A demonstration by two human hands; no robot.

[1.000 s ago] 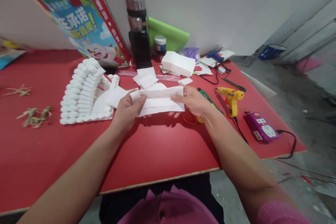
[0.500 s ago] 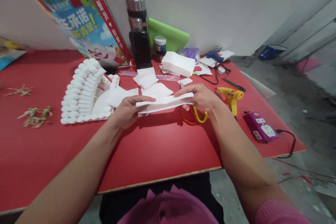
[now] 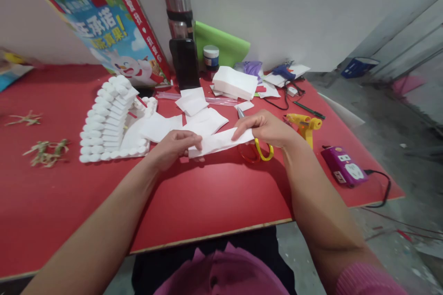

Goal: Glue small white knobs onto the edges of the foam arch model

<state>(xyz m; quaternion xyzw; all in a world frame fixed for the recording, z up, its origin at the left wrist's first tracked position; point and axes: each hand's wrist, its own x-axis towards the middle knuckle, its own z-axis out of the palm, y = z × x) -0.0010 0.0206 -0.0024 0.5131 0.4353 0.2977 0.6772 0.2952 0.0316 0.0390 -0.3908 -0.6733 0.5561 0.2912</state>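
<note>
Between my two hands stretches a white folded strip of paper or thin tissue point(image 3: 219, 142), held above the red table. My left hand point(image 3: 178, 144) pinches its left end, thumb on top. At the other end my right hand point(image 3: 265, 129) grips the strip, fingers over its upper face. Scissors with red and yellow handles point(image 3: 266, 150) lie under and beside my right hand, partly covered by it. Just beyond the strip are loose white sheets point(image 3: 206, 120). Left of my left hand stands a white stepped model point(image 3: 104, 124) built of rounded white pieces.
A yellow glue gun point(image 3: 304, 124) and a purple power box point(image 3: 344, 166) with a cord sit at right on the red table point(image 3: 214, 203). Behind stand a phone point(image 3: 185, 64), a steel flask point(image 3: 177, 2), a small jar point(image 3: 211, 57) and a stack of white sheets point(image 3: 235, 83). Twisted straw pieces point(image 3: 46, 152) lie left.
The white sheet, earlier wider with its layers apart, is now a narrower, flatter folded strip. My left hand has moved slightly right and its fingers have closed over the end.
</note>
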